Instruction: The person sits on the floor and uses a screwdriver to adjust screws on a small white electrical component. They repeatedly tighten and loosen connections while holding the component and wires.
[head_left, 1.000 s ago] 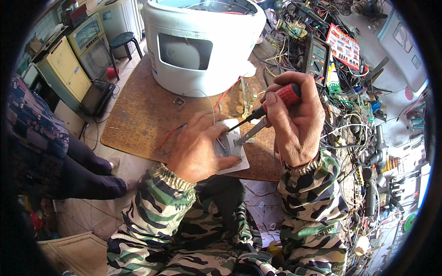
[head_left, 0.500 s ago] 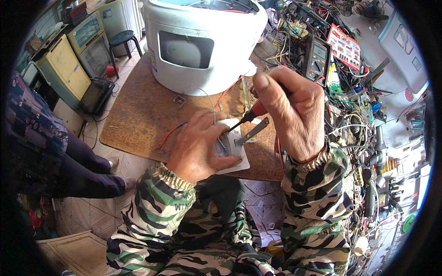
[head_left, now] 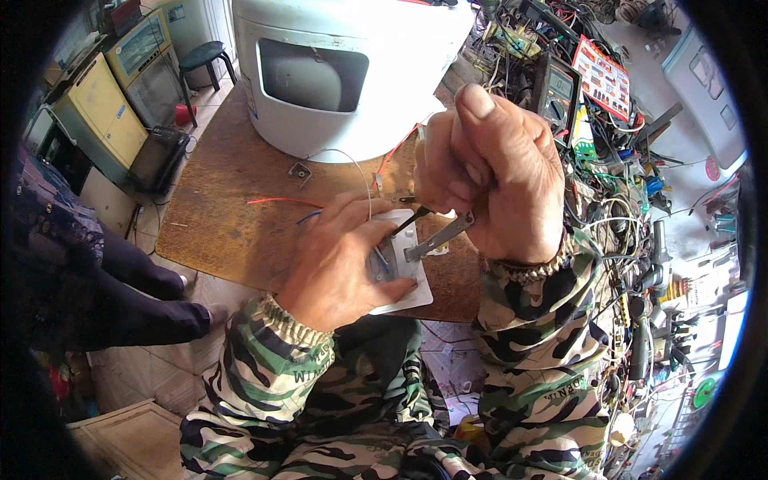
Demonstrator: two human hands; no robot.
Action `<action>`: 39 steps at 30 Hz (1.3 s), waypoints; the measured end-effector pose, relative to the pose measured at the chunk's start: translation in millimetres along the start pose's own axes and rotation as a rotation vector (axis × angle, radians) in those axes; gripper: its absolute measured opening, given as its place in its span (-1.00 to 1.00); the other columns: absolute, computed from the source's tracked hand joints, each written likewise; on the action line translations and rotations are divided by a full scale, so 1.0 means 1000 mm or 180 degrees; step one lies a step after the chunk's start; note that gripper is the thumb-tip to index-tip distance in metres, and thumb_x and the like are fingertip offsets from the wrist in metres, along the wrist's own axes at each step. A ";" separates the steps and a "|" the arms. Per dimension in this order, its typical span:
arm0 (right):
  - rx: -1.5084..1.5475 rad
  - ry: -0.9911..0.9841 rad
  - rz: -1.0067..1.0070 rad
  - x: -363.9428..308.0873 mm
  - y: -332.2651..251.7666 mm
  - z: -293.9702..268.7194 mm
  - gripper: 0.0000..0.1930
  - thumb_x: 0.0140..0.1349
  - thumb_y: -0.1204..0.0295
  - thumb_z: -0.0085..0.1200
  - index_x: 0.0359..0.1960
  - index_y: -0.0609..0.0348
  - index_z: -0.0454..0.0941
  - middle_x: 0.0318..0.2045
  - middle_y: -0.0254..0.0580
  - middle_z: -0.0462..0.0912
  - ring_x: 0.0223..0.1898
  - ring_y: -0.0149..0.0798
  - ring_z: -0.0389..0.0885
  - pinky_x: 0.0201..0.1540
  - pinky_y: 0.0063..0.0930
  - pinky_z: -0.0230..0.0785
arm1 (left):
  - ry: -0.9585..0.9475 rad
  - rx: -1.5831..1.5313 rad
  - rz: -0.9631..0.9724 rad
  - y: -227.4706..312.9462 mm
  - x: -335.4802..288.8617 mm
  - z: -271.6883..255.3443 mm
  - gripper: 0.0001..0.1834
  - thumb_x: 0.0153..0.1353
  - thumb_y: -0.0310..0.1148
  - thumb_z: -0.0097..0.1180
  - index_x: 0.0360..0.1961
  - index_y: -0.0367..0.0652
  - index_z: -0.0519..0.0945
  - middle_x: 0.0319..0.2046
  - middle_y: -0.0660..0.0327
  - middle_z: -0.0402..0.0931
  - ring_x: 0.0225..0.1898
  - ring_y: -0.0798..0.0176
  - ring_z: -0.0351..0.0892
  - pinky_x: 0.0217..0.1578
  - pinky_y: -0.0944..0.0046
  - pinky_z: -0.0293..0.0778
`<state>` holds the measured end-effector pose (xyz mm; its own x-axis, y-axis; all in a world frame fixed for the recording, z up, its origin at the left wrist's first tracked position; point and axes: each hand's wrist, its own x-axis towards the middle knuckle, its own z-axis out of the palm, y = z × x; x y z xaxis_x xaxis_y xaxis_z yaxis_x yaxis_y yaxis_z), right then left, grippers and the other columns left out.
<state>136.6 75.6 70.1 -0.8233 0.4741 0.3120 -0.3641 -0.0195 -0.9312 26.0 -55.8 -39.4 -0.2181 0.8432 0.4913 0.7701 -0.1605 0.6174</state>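
Observation:
My left hand (head_left: 332, 260) is closed round a small white plate (head_left: 414, 298) at the table's near edge, thumb on one side and fingers on the other. A flat metal strip (head_left: 440, 238) sticks up from the plate. My right hand (head_left: 512, 172) is in a fist above it, wrapped round a screwdriver (head_left: 410, 222); the handle is hidden and the dark shaft slants down to the plate. Its tip is beside my left fingers, and I cannot make out what it touches. Blue and red wires (head_left: 276, 202) come out by my left hand.
A white rounded appliance housing (head_left: 320, 136) stands on the worn wooden table (head_left: 204, 232). A small metal bracket (head_left: 300, 171) on a thin wire lies before it. Tangled cables and a multimeter (head_left: 555, 94) crowd the right. At left stands a person in dark trousers (head_left: 152, 324), near a stool (head_left: 206, 56).
My right fist has turned, its thumb now pointing up, and the screwdriver's red handle has gone out of sight. My left hand keeps its hold. The whole view has shifted slightly.

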 end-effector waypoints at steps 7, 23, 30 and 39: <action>0.0278 -0.1041 0.0102 0.012 -0.004 -0.028 -0.50 0.53 0.14 -0.01 -0.60 0.09 0.30 -0.69 -0.24 0.35 -0.73 -0.39 0.15 -0.64 -0.40 0.11 | -0.0154 0.0010 0.0044 0.003 0.003 -0.004 -0.34 -0.16 -0.18 0.58 0.03 -0.20 0.71 0.15 0.09 0.61 0.30 -0.06 0.48 0.24 -0.05 0.45; -0.3938 -0.2019 -0.0428 0.012 -0.074 -0.011 -0.81 0.27 0.47 0.23 -0.35 0.32 0.49 -0.53 0.01 0.60 -0.44 0.06 0.63 -0.33 -0.16 0.45 | 0.0012 0.0128 0.0109 -0.001 -0.003 0.001 -0.39 -0.16 -0.17 0.57 -0.05 -0.22 0.71 0.18 0.10 0.60 0.32 -0.07 0.44 0.30 -0.04 0.40; -0.4497 -0.1741 -0.0918 0.015 -0.062 -0.007 -0.80 0.31 0.37 0.20 -0.33 0.28 0.56 -0.53 0.09 0.61 -0.38 0.20 0.64 -0.29 -0.10 0.47 | 0.0021 0.0214 0.0135 -0.002 -0.004 -0.002 -0.41 -0.13 -0.10 0.54 -0.11 -0.26 0.72 0.01 0.01 0.61 0.22 -0.09 0.49 0.23 -0.03 0.43; -0.5322 -0.1190 -0.0298 0.015 -0.065 0.003 -0.83 0.17 0.38 0.26 -0.34 0.24 0.63 -0.46 0.05 0.68 -0.30 0.13 0.72 -0.21 -0.06 0.53 | -0.0109 0.0176 -0.0016 -0.004 -0.006 -0.004 -0.40 -0.12 -0.07 0.53 -0.11 -0.26 0.71 -0.06 0.02 0.59 0.20 -0.08 0.48 0.20 -0.05 0.44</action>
<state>147.1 81.5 136.1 -0.9650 0.1998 0.1702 0.2023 0.9793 -0.0027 21.7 -61.8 -42.4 -0.2021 0.8612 0.4663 0.8013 -0.1284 0.5844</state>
